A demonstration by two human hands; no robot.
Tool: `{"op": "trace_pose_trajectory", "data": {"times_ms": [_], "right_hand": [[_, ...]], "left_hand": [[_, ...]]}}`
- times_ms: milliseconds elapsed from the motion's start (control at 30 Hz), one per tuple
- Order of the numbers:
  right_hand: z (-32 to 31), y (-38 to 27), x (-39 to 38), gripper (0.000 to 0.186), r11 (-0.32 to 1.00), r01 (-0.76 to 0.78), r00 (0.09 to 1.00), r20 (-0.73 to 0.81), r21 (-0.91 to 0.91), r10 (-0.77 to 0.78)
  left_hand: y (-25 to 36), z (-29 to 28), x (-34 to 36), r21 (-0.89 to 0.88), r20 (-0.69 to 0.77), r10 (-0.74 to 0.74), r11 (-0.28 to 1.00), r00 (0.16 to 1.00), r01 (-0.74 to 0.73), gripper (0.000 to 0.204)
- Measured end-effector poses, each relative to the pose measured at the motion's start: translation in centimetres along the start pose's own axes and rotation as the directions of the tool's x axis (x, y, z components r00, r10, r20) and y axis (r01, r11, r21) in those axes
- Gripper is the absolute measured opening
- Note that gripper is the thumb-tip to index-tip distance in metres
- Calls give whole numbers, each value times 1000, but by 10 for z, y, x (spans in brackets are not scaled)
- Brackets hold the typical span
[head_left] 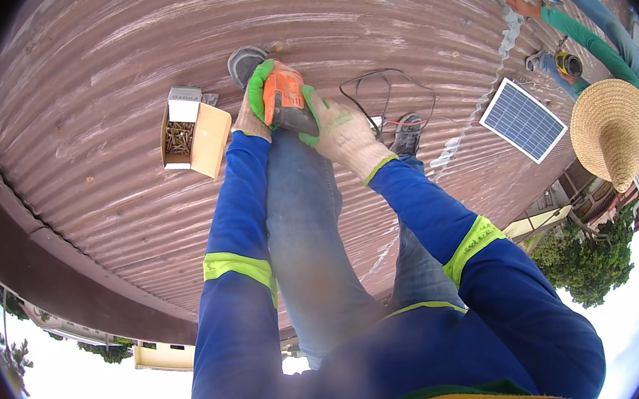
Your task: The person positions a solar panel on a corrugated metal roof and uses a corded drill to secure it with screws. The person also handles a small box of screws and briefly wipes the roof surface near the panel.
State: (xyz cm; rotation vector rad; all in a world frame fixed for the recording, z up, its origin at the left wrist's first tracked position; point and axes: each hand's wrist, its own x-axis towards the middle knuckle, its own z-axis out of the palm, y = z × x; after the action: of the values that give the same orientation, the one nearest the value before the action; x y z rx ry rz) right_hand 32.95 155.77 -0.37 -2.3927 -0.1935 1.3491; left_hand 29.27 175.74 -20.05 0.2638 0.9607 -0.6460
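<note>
Both my hands wear cream work gloves with green-coated fingers. Between them is an orange and dark grey power tool [284, 95], held above my bent knee; its exact kind does not show. My left hand [255, 106] is closed round its left side, fingers over the top. Against the lower right side of its dark part presses my right hand [339, 127], thumb and fingers curled. To the left, an open cardboard box [210, 137] full of brass-coloured screws [178, 138] rests on the roof.
Corrugated brown metal roofing [116, 80] lies beneath me, its edge dropping off at left. A black cable [381, 78] loops near my right shoe. Rightward lies a small solar panel [523, 120]. A co-worker in a straw hat [613, 129] crouches beside it, near a yellow and black tool [569, 64].
</note>
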Motion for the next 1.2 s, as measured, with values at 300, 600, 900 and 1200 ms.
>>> {"op": "trace_pose_trajectory", "data": {"times_ms": [300,600,900,1200], "right_hand": [[-8,-1,-16,95,999,-6,999,48,40,4],[10,13,-28,95,995,61,996,-74,84,-55],[10,24,-41,97,961,-110,993,62,255,97],[-11,52,-93,95,751,64,994,27,657,-108]], "left_hand": [[-11,1,-15,16,-78,143,990,987,-143,35],[-24,12,-15,108,-212,163,984,964,-143,35],[-37,82,-54,315,-236,132,947,963,-53,47],[-57,77,-92,264,-92,30,965,995,-5,49]]}}
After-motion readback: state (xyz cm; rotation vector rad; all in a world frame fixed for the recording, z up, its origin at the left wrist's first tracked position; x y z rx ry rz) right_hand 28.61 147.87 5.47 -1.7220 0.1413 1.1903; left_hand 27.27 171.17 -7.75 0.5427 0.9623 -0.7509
